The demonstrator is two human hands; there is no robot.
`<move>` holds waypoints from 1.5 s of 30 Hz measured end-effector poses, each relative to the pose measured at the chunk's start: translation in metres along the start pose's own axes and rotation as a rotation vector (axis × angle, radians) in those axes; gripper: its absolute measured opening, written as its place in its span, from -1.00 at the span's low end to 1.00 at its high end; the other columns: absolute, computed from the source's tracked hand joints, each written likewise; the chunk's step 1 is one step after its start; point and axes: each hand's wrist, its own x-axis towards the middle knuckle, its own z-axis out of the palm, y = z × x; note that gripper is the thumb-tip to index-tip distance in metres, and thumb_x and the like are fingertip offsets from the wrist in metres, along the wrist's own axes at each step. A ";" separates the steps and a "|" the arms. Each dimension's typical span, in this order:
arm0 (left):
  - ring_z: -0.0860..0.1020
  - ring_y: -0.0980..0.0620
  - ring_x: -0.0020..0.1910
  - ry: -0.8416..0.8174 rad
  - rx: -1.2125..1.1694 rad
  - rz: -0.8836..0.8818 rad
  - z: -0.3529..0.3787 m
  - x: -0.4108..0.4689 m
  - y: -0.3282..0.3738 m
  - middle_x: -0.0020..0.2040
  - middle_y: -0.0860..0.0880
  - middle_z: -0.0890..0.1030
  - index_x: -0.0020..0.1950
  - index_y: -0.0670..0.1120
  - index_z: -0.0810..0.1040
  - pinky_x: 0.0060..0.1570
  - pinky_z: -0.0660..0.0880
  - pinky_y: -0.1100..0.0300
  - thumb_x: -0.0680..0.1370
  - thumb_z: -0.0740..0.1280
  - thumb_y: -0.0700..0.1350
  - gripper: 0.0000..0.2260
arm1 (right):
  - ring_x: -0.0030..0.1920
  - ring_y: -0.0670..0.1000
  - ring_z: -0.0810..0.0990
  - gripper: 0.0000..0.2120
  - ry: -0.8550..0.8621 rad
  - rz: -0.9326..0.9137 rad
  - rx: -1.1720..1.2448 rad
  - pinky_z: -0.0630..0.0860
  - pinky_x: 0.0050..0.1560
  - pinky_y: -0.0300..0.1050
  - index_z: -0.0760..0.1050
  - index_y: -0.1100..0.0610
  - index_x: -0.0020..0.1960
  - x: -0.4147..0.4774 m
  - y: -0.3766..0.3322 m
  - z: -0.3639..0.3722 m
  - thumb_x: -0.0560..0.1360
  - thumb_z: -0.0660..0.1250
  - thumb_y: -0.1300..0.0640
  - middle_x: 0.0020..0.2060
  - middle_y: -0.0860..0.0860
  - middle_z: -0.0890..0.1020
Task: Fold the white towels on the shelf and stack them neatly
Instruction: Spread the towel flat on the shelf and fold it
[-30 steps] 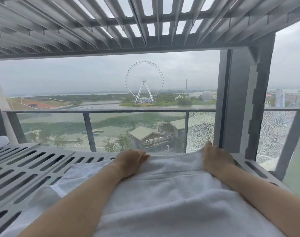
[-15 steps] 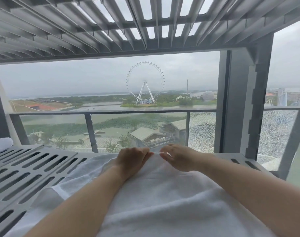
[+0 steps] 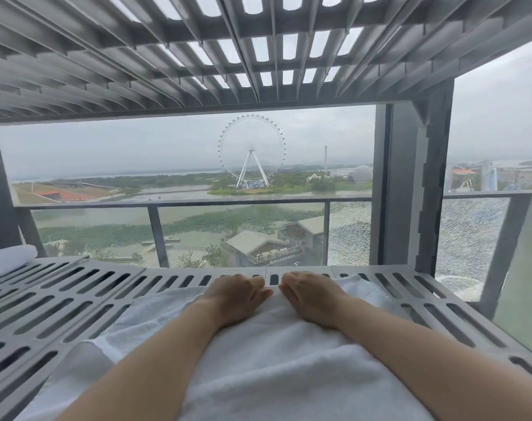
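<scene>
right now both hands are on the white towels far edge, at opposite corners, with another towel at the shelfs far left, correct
Not opposite corners: the head view shows the left hand and right hand side by side at the middle of the white towel far edge. The other towel is at the shelf far left.

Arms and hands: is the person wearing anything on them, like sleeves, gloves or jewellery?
Nothing shows. The left forearm and right forearm are bare to the frame's edge, no sleeve or cuff in view. The left hand and right hand have no gloves, watch, bracelet or ring in view.
</scene>
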 end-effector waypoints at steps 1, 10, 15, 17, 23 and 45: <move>0.57 -0.18 -0.02 -0.021 0.001 0.001 -0.004 -0.007 0.004 -0.02 -0.17 0.61 -0.01 -0.05 0.42 -0.15 0.39 0.07 0.60 0.00 0.16 -0.66 | 0.00 0.14 0.52 -0.74 -0.014 0.003 0.002 0.29 -0.11 -0.11 0.38 0.11 -0.06 -0.005 -0.005 -0.002 0.60 0.00 -0.01 -0.02 0.14 0.57; 0.56 -0.17 -0.03 -0.093 -0.088 0.056 -0.037 -0.070 0.039 -0.01 -0.18 0.60 0.02 -0.07 0.43 -0.10 0.45 0.06 0.60 0.01 0.14 -0.66 | -0.03 0.13 0.54 -0.76 -0.137 0.070 -0.049 0.33 -0.15 -0.08 0.32 0.03 -0.15 -0.064 -0.061 -0.034 0.57 0.03 -0.08 -0.03 0.13 0.60; 0.55 -0.19 -0.02 -0.069 -0.115 0.099 -0.053 -0.104 0.061 0.00 -0.18 0.60 -0.03 -0.05 0.42 -0.15 0.38 0.06 0.59 0.02 0.17 -0.66 | -0.07 0.11 0.53 -0.80 -0.114 0.116 -0.082 0.24 -0.21 -0.14 0.27 0.03 -0.16 -0.101 -0.096 -0.054 0.57 0.04 -0.04 -0.07 0.11 0.59; 0.55 -0.20 -0.03 -0.059 -0.134 0.121 -0.060 -0.122 0.066 -0.01 -0.19 0.60 -0.03 -0.06 0.41 -0.17 0.36 0.06 0.59 0.04 0.16 -0.68 | -0.11 0.12 0.54 -0.81 -0.107 0.136 -0.092 0.29 -0.21 -0.11 0.25 0.04 -0.15 -0.115 -0.111 -0.059 0.57 0.05 -0.04 -0.11 0.11 0.59; 0.54 -0.18 0.00 -0.056 -0.159 0.148 -0.084 -0.174 0.059 0.07 -0.16 0.57 0.03 -0.10 0.34 -0.07 0.42 0.03 0.61 0.07 0.04 -0.78 | -0.26 0.06 0.46 -0.80 -0.005 0.176 -0.079 0.34 -0.24 -0.06 0.24 0.04 -0.19 -0.135 -0.146 -0.076 0.57 0.11 -0.02 -0.28 -0.02 0.47; 0.60 -0.17 -0.07 -0.075 0.476 0.208 -0.066 -0.079 -0.018 0.00 -0.10 0.57 0.13 -0.16 0.35 -0.27 0.40 0.04 0.61 0.06 -0.22 -0.86 | -0.21 0.07 0.56 -0.71 0.032 0.032 -0.374 0.22 -0.28 -0.13 0.22 -0.01 -0.23 -0.051 -0.032 -0.059 0.56 0.02 -0.15 -0.25 -0.03 0.58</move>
